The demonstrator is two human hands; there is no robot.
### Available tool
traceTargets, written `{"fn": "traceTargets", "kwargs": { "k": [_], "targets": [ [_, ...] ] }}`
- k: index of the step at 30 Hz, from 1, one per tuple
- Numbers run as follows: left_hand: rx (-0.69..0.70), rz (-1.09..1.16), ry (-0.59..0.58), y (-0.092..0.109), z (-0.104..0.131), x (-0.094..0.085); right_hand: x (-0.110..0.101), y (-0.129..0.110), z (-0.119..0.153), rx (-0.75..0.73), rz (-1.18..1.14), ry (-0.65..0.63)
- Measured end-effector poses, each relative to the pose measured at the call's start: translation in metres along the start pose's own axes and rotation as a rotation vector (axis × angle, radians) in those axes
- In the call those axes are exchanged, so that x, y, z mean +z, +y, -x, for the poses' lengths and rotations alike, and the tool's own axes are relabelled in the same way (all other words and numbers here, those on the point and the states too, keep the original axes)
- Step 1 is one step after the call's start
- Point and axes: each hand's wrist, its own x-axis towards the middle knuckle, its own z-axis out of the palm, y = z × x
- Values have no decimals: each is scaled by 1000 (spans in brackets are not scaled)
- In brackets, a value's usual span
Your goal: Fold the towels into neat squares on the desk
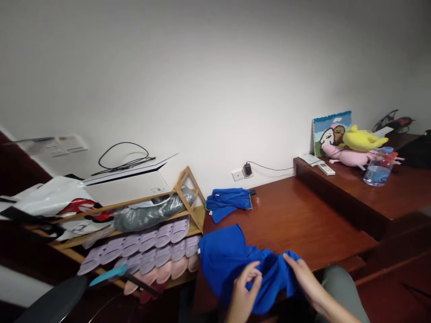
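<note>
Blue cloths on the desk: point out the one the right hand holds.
The nearer cloth, loosely spread at the desk's front edge; the right hand pinches its right end. The farther cloth lies near the wall, untouched.

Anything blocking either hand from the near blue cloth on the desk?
Nothing visible. The right hand grips the near blue cloth at its right end; the left hand is right over it, contact unclear. The other blue cloth lies farther back by the wall, out of the way.
</note>
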Motion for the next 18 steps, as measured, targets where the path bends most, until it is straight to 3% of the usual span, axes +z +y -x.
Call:
{"fn": "traceTargets", "kwargs": {
  "k": [2,5,7,10,12,14,16,18],
  "targets": [
    [3,-203,160,-25,-3,-29,-26,-20,0,0,25,71],
    [6,-511,283,-68,-13,-68,-74,-43,-7,-50,102,138],
    [-21,-664,281,-88,-20,-87,-106,-50,-15,-40,142,146],
    [-66,-813,187,-101,-28,-107,-144,-57,-24,22,126,178],
    [-88,-874,177,-103,-31,-118,-159,-61,-24,-15,37,247],
    [-135,-928,248,-105,-31,-127,-168,-59,-20,-82,-41,373],
    [-209,-979,311,-111,-26,-132,-173,-44,-14,-49,-63,453],
    [-271,-1012,327,-117,-15,-130,-177,-17,-11,71,-55,451]
  ]
}}
